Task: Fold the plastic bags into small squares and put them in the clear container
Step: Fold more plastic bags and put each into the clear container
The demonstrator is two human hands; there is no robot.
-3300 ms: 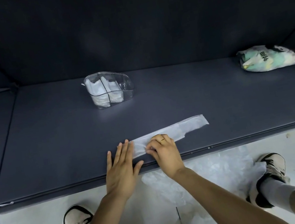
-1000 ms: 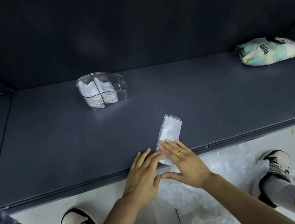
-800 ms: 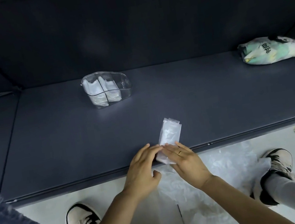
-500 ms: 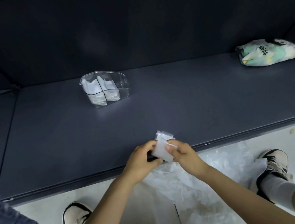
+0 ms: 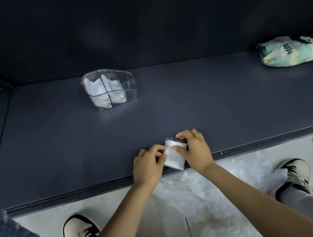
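Observation:
A white plastic bag folded into a small square [image 5: 174,158] sits at the front edge of the dark table [image 5: 233,109], pinched from both sides. My left hand [image 5: 149,165] grips its left edge. My right hand [image 5: 195,150], wearing a ring, holds its right side with the fingers curled over the top. The clear container [image 5: 130,84] stands at the back of the table, left of centre, with a divider and folded white bags in its left compartments.
A crumpled printed bag [image 5: 292,51] lies at the back right of the table. Loose clear plastic bags [image 5: 207,197] are heaped on the floor between my two shoes, below the table's front edge.
The long folded strip was turned, folded over into a short rectangle, then into a small square. Both hands went from pressing it flat to pinching it at the table's edge.

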